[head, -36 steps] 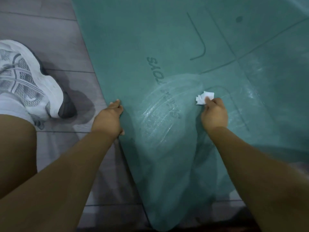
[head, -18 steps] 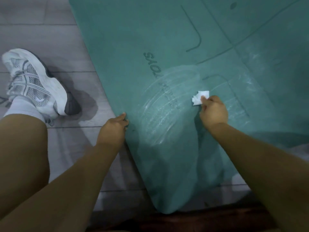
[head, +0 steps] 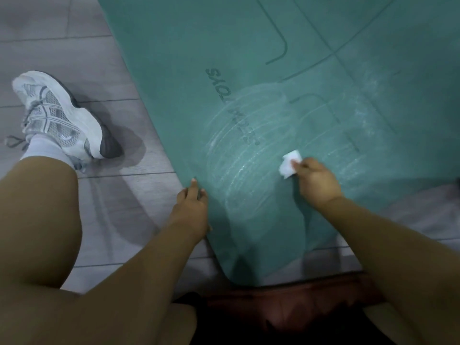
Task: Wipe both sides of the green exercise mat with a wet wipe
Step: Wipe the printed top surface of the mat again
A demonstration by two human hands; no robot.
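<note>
The green exercise mat (head: 224,58) lies flat on the grey floor and fills the upper right of the view, with dark printed lines and lettering on it. Wet streaks curve across its near corner. My right hand (head: 316,183) pinches a small crumpled white wet wipe (head: 290,164) and presses it on the mat beside the streaks. My left hand (head: 193,207) grips the mat's left edge near the corner, fingers curled over the rim.
A grey tiled floor (head: 62,26) stretches left of the mat. My leg and a white sneaker (head: 59,115) rest on it at the left. A dark reddish-brown object (head: 286,300) lies at the bottom just below the mat's corner.
My right hand has drawn the wipe toward me across the mat. My left hand has stayed on the mat's edge. The view has shifted, showing more of my leg and the floor.
</note>
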